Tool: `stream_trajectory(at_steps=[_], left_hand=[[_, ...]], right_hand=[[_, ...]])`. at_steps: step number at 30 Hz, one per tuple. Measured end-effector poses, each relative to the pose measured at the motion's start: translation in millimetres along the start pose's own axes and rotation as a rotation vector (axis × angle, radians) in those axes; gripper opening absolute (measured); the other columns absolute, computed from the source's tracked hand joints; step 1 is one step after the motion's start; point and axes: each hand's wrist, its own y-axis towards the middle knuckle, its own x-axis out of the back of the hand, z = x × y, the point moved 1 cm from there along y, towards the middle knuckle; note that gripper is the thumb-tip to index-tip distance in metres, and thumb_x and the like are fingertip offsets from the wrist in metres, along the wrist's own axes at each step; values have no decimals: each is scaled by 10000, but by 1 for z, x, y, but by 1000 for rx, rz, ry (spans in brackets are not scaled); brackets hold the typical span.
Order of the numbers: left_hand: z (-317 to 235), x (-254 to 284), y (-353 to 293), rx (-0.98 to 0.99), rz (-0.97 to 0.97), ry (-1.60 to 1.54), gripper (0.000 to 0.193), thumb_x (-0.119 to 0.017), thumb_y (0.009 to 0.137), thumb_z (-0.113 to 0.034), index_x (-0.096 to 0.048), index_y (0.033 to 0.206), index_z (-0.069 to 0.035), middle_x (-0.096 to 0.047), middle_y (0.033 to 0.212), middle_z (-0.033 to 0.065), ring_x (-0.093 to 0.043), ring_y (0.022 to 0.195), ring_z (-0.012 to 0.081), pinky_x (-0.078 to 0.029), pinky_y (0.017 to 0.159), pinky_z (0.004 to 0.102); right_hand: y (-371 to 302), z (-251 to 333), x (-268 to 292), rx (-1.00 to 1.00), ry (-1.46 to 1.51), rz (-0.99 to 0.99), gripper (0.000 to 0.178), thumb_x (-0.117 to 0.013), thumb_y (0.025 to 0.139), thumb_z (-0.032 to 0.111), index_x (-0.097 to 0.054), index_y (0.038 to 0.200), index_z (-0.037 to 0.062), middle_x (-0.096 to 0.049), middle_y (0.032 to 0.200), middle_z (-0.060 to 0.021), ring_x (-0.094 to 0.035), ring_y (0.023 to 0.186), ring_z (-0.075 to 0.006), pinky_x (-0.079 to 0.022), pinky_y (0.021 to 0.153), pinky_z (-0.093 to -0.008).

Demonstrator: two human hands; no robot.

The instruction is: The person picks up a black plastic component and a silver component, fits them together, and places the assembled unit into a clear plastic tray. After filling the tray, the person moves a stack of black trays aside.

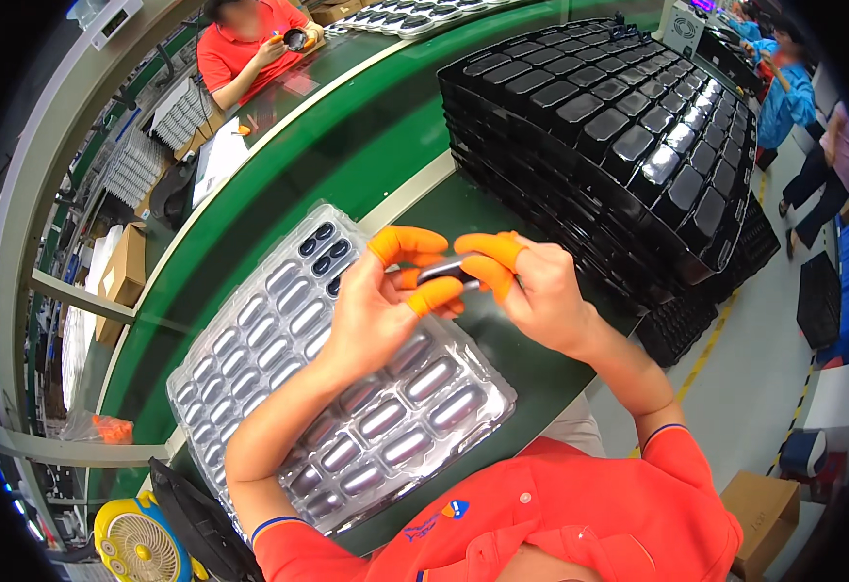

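Note:
My left hand (371, 310) and my right hand (549, 296) meet over the bench, with orange finger cots on several fingertips. Between them they grip a small dark oval part (441, 268), gripped at its two ends; the fingers cover much of it. Below my left arm lies a clear plastic tray (498, 380) with rows of oval pockets. Most of its pockets show shiny, silver-grey oval shapes (383, 418). At the tray's far end sit several dark blue-black oval pieces (325, 263).
Tall stacked black trays (580, 126) stand to the right. A green conveyor belt (376, 136) curves past the bench; across it a person in red (240, 48) handles a round dark part. A yellow fan (143, 543) is at lower left, a cardboard box (759, 519) at lower right.

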Motion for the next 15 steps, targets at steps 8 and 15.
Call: stream_trajectory(at_steps=[8, 15], left_hand=[[-12, 15, 2, 41, -56, 237, 184, -552, 876, -27, -513, 1042, 41, -610, 857, 107, -630, 672, 161, -520, 537, 246], [11, 22, 11, 91, -113, 369, 123, -552, 870, -15, -511, 976, 32, -609, 806, 110, -618, 610, 161, -494, 474, 234]], right_hand=[[23, -13, -21, 374, -264, -109, 247, -621, 688, -53, -604, 934, -58, -622, 808, -134, -593, 620, -276, -484, 506, -317], [17, -35, -47, 311, -148, -197, 240, -665, 646, 20, -612, 870, -49, -588, 732, -146, -585, 569, -254, -474, 472, -331]])
